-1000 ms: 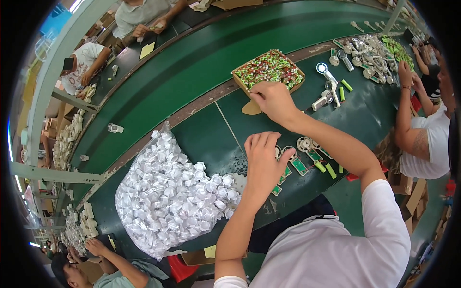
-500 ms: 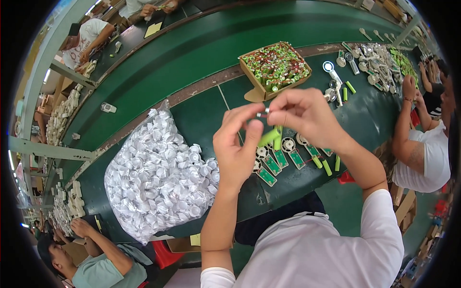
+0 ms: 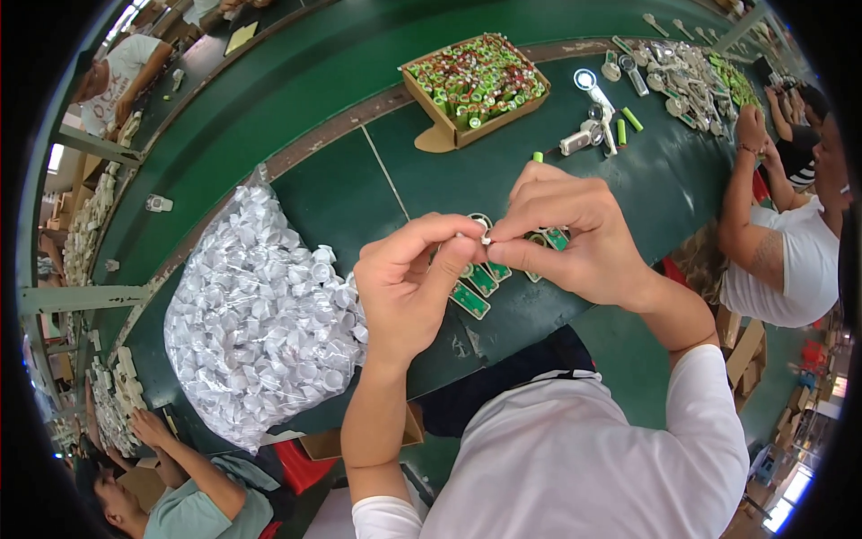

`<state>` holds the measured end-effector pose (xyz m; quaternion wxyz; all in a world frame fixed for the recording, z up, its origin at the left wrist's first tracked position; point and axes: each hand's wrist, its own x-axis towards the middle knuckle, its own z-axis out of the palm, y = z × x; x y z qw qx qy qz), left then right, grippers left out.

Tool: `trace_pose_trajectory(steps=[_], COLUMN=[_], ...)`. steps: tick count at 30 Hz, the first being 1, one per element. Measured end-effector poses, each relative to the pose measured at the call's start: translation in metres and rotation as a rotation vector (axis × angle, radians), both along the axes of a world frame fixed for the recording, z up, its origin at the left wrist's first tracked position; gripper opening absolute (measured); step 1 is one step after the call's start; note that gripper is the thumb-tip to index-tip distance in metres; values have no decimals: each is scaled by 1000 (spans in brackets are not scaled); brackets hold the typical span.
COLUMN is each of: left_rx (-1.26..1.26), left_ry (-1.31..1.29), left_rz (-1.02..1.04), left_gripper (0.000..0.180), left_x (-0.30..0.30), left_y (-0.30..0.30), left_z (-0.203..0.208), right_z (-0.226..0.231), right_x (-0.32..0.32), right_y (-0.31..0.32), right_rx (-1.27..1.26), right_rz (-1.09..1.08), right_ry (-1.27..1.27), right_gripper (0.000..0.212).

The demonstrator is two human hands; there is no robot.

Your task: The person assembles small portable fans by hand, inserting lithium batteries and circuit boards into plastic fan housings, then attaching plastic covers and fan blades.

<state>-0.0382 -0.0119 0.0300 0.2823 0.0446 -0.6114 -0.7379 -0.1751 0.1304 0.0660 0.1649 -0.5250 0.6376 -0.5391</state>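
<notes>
My left hand (image 3: 404, 283) and my right hand (image 3: 575, 234) meet over the green bench, thumbs and forefingers pinched. At my right fingertips is a small white connector (image 3: 486, 240). A tiny pale bit shows at the left fingertips, too small to name. Below the hands lie several green circuit boards (image 3: 469, 300) with round pale parts, partly covered by my fingers. One green cylindrical battery (image 3: 538, 157) peeks out just beyond my right hand. To the left of my left hand sits a clear plastic bag (image 3: 260, 314) full of white plastic cups.
A cardboard box (image 3: 498, 123) of green batteries with red wires stands beyond my hands. Farther right are a white handheld device (image 3: 600, 108), two loose batteries (image 3: 621, 132) and a pile of grey-white housings (image 3: 687, 81). Co-workers sit on both sides and across the conveyor belt (image 3: 314, 85).
The green battery that showed between my hands is no longer visible there. My fingertips have come closer together around the small white connector. The whole view has shifted slightly.
</notes>
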Motion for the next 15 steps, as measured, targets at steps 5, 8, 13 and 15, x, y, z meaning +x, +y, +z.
trace_pose_trajectory(steps=[5,8,13,15], left_rx=[-336,-200,-130,-105], left_ry=[-94,-144,-245,-243], left_rz=[78,101,-67,-63], left_gripper=[6,5,8,8], left_x=[-3,-4,-9,-9], left_y=[-2,2,-3,-6], left_z=[-13,-16,-26,-33], right_z=[-13,-20,-34,-43], right_x=[-1,7,8,16], right_y=[1,3,8,9], right_rx=[33,101,273,223], right_rz=[-31,-18,-148,-173], right_ry=[126,-52,-425,-409], right_gripper=[8,9,12,9])
